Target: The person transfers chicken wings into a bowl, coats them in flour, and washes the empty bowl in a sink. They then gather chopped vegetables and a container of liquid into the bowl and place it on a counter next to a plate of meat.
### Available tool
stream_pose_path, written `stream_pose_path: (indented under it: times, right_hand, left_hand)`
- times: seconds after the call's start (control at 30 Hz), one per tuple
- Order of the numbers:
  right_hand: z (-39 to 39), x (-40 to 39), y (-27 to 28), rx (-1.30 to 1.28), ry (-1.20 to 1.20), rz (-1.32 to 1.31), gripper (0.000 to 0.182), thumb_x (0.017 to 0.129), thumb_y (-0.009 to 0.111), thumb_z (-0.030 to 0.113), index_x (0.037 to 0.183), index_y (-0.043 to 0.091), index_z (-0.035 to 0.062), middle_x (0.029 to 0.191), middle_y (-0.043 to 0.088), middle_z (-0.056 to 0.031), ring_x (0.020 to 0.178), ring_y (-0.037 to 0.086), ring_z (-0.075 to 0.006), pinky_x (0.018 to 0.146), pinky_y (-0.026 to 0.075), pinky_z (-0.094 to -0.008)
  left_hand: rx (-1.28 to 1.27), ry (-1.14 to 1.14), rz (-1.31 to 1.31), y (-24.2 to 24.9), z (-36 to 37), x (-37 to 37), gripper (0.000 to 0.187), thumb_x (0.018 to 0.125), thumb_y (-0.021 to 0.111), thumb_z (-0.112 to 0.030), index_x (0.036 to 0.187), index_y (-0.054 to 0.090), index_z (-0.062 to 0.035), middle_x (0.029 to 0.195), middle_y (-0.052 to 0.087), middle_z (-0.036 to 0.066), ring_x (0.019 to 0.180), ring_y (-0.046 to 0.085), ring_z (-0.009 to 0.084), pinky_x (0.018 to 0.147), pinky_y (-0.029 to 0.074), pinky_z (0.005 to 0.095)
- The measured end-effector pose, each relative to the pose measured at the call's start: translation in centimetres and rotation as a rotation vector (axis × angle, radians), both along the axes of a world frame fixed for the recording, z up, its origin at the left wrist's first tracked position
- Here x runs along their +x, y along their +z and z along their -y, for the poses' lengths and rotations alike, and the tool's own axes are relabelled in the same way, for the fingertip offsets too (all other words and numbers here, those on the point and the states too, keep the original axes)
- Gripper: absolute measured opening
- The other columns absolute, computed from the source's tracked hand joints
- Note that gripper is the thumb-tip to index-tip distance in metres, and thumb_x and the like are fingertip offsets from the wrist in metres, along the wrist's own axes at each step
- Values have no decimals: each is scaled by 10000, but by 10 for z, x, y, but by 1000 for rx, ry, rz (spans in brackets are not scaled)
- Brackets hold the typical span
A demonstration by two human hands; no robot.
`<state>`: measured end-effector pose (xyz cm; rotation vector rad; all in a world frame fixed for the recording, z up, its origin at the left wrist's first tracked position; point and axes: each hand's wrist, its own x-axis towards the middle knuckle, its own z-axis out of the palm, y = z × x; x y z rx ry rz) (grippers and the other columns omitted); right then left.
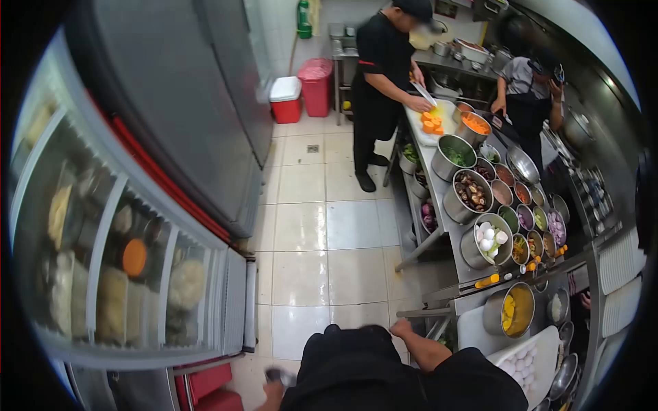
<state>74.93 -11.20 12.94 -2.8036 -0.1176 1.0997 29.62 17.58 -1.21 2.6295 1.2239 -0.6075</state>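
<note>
At the bottom of the head view, my left hand is low beside my dark clothing, closed around a small metal container that is partly blurred. My right hand is in front of my body on the right, its fingers curled in, close to the metal frame below the counter; whether it holds anything is too small to tell. A steel pot of yellow pieces and a white tray of eggs lie to the right of that arm.
A glass-doored fridge lines the left. Pots and containers crowd the steel counter. A co-worker cuts orange pieces with a knife; another person stands behind the counter. Red bins stand at the back.
</note>
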Motion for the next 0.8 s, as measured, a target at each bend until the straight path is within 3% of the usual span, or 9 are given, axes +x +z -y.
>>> stream_pose_path:
  times: [0.03, 0.07, 0.2, 0.27, 0.37, 0.43, 0.53, 0.57, 0.8]
  right_hand:
    - [19, 5, -3, -56, 89, 39, 365, 670, 537, 255, 892, 639, -16, 1012, 596, -206, 1030, 543, -326, 862, 446, -369]
    - [30, 11, 1, -77, -61, -31, 358, 659, 589, 236, 908, 637, -17, 1028, 594, -204, 1044, 536, -335, 874, 441, -369]
    - [51, 42, -20, -119, -302, -116, 427, 639, 650, 238, 975, 612, -23, 1077, 577, -200, 1060, 528, -332, 889, 436, -376]
    - [30, 78, -20, -125, -294, -149, 454, 677, 610, 260, 1040, 585, -10, 1116, 557, -197, 1072, 523, -317, 884, 439, -384]
    - [0, 141, -124, -15, 219, 2, 341, 701, 546, 260, 941, 638, 36, 1030, 602, -168, 993, 564, -312, 837, 459, -398]
    - [-69, 195, -90, 74, 420, 218, 181, 641, 626, 299, 664, 667, 124, 768, 643, -112, 752, 609, -321, 654, 493, -389]
    - [-195, 294, -26, 242, 46, 143, 283, 675, 562, 308, 755, 659, 54, 810, 628, -172, 813, 607, -323, 751, 479, -397]
    - [-231, 327, -11, 274, 19, 131, 308, 640, 620, 309, 815, 666, 60, 840, 636, -160, 843, 609, -315, 774, 473, -391]
    - [-416, 507, 49, 555, -65, 228, 357, 601, 661, 176, 947, 657, 85, 937, 643, -128, 903, 607, -275, 829, 479, -337]
  left_hand:
    - [-153, 58, 54, 57, -53, 63, 196, 711, 553, -217, 772, 604, -37, 760, 624, 203, 730, 616, 369, 668, 453, 517]
    - [-36, 751, 720, 46, -92, 120, 237, 631, 582, -174, 747, 568, 32, 712, 596, 233, 702, 580, 429, 658, 451, 496]
    - [247, 301, 890, 167, -235, 317, 249, 626, 531, -95, 826, 538, 54, 750, 576, 255, 715, 556, 446, 646, 442, 493]
    - [155, 334, 806, 230, -266, 384, 218, 629, 537, -108, 798, 532, 29, 746, 578, 254, 721, 555, 454, 640, 441, 503]
    - [211, 290, 672, 227, -280, 413, 204, 635, 542, -133, 775, 525, 15, 730, 580, 248, 707, 557, 452, 633, 441, 513]
    - [243, 319, 506, 191, -263, 397, 221, 646, 543, -161, 783, 541, 12, 718, 584, 240, 683, 565, 440, 614, 442, 520]
    - [16, 360, 321, 169, -203, 356, 344, 655, 586, -257, 830, 603, 39, 805, 603, 254, 757, 589, 424, 669, 472, 503]
    - [180, 745, 76, 72, -174, 315, 405, 673, 603, -347, 796, 620, 38, 874, 618, 235, 834, 589, 416, 751, 472, 484]
    - [166, 695, 385, 87, -166, 404, 404, 691, 597, -372, 805, 634, 14, 906, 623, 211, 873, 583, 409, 793, 459, 479]
